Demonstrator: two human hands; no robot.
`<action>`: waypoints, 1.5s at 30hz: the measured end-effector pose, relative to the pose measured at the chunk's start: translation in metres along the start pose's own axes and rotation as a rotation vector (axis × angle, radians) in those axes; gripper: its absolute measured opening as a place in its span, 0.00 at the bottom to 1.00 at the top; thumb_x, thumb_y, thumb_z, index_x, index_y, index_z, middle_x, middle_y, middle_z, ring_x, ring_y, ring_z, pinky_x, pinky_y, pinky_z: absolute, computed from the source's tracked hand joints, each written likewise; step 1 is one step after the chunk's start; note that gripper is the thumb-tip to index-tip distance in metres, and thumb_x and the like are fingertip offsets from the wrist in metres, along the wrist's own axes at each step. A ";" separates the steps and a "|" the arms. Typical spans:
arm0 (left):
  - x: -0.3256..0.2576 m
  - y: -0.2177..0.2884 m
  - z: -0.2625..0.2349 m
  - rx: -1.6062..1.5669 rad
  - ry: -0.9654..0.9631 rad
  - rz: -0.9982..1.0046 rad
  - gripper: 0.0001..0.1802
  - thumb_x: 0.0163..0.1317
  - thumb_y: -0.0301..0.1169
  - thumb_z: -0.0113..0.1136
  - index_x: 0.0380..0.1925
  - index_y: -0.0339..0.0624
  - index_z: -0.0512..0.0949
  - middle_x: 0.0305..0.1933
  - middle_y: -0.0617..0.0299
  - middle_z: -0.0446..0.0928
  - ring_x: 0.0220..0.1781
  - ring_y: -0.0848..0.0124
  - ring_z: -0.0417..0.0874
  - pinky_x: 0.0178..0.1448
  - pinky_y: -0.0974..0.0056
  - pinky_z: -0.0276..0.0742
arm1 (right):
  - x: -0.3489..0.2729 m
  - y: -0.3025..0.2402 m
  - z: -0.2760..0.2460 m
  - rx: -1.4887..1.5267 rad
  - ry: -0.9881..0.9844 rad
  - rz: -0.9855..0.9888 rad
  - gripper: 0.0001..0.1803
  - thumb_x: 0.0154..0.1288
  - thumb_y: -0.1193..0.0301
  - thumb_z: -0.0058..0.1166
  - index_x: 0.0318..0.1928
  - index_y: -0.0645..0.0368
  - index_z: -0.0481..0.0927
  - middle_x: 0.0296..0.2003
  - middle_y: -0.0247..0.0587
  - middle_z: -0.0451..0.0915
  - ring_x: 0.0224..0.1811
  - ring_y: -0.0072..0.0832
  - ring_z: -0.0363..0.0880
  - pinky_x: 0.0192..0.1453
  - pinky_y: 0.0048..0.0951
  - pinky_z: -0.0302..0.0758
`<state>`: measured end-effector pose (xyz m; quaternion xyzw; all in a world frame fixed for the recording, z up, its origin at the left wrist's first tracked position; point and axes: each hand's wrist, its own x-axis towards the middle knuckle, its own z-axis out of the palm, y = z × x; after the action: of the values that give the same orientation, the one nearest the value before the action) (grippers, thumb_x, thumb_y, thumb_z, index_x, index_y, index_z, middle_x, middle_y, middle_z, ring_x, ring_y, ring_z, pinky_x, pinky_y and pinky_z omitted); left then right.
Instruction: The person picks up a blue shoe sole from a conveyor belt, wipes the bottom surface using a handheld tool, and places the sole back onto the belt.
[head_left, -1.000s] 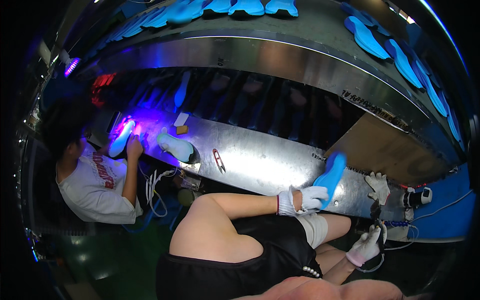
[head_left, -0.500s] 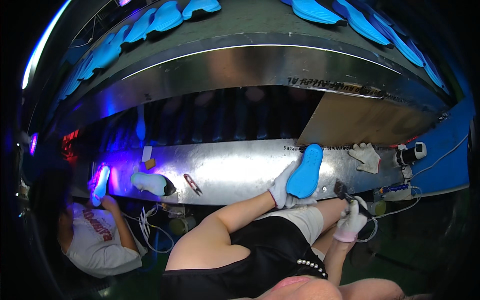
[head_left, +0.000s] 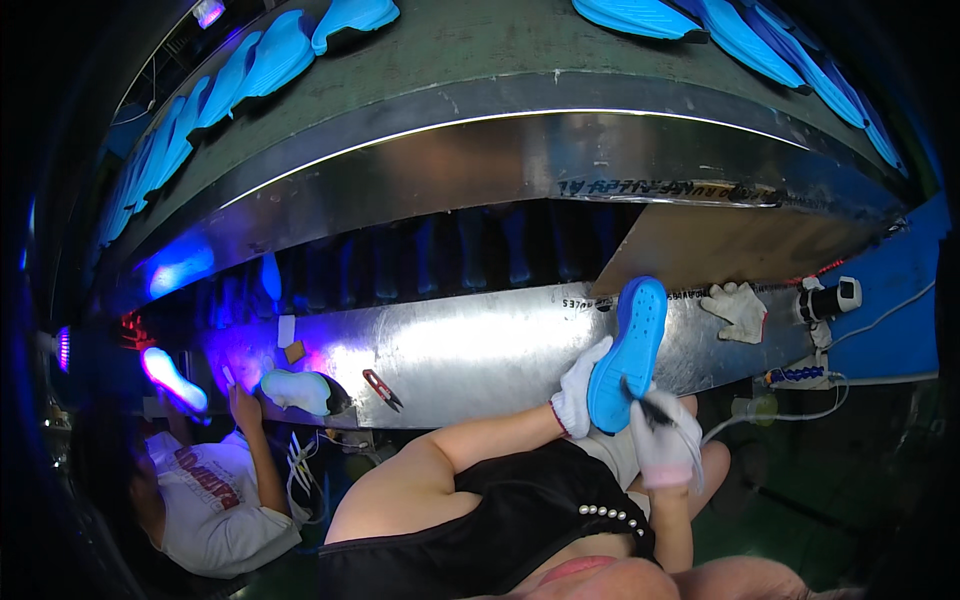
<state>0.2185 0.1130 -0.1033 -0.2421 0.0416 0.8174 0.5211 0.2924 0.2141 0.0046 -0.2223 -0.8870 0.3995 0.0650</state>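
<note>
My left hand (head_left: 577, 388) wears a white knit glove and is closed round the side of a blue foam shoe sole (head_left: 640, 325). The sole stands tilted over the near edge of the metal bench, its narrower end towards me. In my gloved right hand (head_left: 664, 440) is a dark-handled brush (head_left: 655, 412), its tip at the lower part of the sole's face. The fingers partly cover the brush. On the bench to the left lie a pair of red thread snips (head_left: 381, 389) and a pale shoe sole (head_left: 297, 391).
A spare white glove (head_left: 737, 312) lies at the right, beside a white-and-black device (head_left: 832, 298). A cardboard sheet (head_left: 700, 245) leans behind. Blue soles (head_left: 275, 62) line the upper conveyor belt (head_left: 480, 45). At the left, another person's arm (head_left: 262, 450) reaches to the bench.
My right hand has brought the brush up and left onto the sole's face. The sole has shifted slightly right and tilted. The other person's hand has moved right, away from a lit sole.
</note>
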 end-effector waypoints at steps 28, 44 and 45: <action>0.019 0.183 0.144 0.333 -0.609 0.214 0.46 0.62 0.68 0.34 0.65 0.39 0.58 0.55 0.28 0.68 0.47 0.41 0.80 0.50 0.43 0.79 | 0.129 -0.101 0.012 0.275 0.027 -0.711 0.12 0.51 0.82 0.63 0.38 0.63 0.81 0.33 0.46 0.82 0.33 0.31 0.83 0.38 0.25 0.77; 0.069 0.144 0.140 1.044 -0.232 0.058 0.18 0.62 0.33 0.58 0.50 0.36 0.78 0.51 0.53 0.79 0.53 0.62 0.80 0.60 0.59 0.74 | 0.082 -0.044 -0.013 0.209 -0.091 -0.494 0.14 0.46 0.84 0.63 0.38 0.62 0.82 0.41 0.49 0.83 0.39 0.38 0.84 0.46 0.30 0.78; 0.065 0.129 0.161 1.072 -0.207 -0.006 0.17 0.61 0.31 0.58 0.50 0.37 0.78 0.52 0.55 0.79 0.54 0.64 0.79 0.61 0.61 0.73 | 0.079 -0.036 -0.019 0.209 -0.086 -0.490 0.14 0.46 0.84 0.63 0.38 0.62 0.82 0.41 0.49 0.83 0.39 0.38 0.84 0.46 0.30 0.78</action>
<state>0.0275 0.1600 -0.0140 0.1389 0.4003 0.6996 0.5753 0.2148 0.2413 0.0393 0.0239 -0.8703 0.4701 0.1447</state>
